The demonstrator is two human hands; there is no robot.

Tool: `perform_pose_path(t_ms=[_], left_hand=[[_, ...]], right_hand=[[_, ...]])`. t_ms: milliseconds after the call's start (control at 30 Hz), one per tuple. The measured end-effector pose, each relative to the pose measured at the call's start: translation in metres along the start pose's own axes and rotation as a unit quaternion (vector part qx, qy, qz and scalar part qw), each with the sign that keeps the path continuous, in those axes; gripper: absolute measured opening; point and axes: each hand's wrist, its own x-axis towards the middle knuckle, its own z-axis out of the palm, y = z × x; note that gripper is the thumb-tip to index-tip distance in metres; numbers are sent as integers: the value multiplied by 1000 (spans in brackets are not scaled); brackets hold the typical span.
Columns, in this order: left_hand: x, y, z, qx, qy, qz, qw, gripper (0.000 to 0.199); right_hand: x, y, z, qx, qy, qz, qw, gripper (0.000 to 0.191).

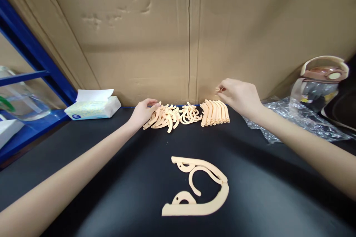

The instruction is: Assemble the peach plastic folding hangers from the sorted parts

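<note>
My left hand (143, 114) is at the left end of a pile of peach plastic hanger arms (169, 117), thumb and finger closed on one piece's end. My right hand (237, 94) is raised near the cardboard, pinching a peach hanger piece (217, 89); most of it is hidden by the fingers. Just below it, several hanger arms (214, 113) lie side by side in a neat row. Between pile and row is a heap of curved hanger hooks (190, 114). Nearer to me, a folding hanger (219, 203) lies on its side, its hook between two bent arms.
Cardboard (139, 44) stands behind the black table (116, 192). A tissue pack (93, 107) is at the left, beside a blue metal frame (62, 85). On the right are crumpled clear plastic (278, 118) and a drinking bottle (314, 89).
</note>
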Motion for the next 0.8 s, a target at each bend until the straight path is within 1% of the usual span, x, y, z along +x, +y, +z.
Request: perform_pose_path(t_ms=[67,133,200,233,267,300,367,400,433,500,633,700,800], left_hand=[[-4,5,0,32,-4,26,999,40],[-15,19,0,53,-37,65,996,42],[-31,37,0,58,-111,95,988,38],[-41,45,0,62,-171,104,978,37],[-52,53,-1,76,-247,110,960,38],[-63,59,-1,77,-306,120,941,40],[-81,67,-1,76,-379,125,914,43],[-89,69,0,78,-404,127,902,45],[-94,69,0,82,-419,124,896,45],[-100,69,3,81,-431,112,892,39],[-97,63,8,47,-453,83,886,23],[-95,61,8,45,-461,80,883,19],[-94,62,6,52,-461,82,882,19]], right_hand=[[-2,0,3,-78,-40,-62,994,19],[-3,1,6,-122,-96,-113,981,21],[-3,2,8,-130,-139,-136,972,18],[-3,3,8,-119,-155,-139,971,16],[-3,4,8,-100,-167,-139,971,14],[-2,6,8,-78,-179,-135,971,13],[-1,10,7,-35,-203,-123,971,12],[0,11,7,-19,-215,-117,969,12],[1,13,6,-8,-228,-111,967,12],[1,15,5,7,-250,-105,962,11],[1,18,4,41,-294,-107,949,11],[1,22,5,66,-304,-110,944,13],[3,29,9,109,-298,-103,943,17]])
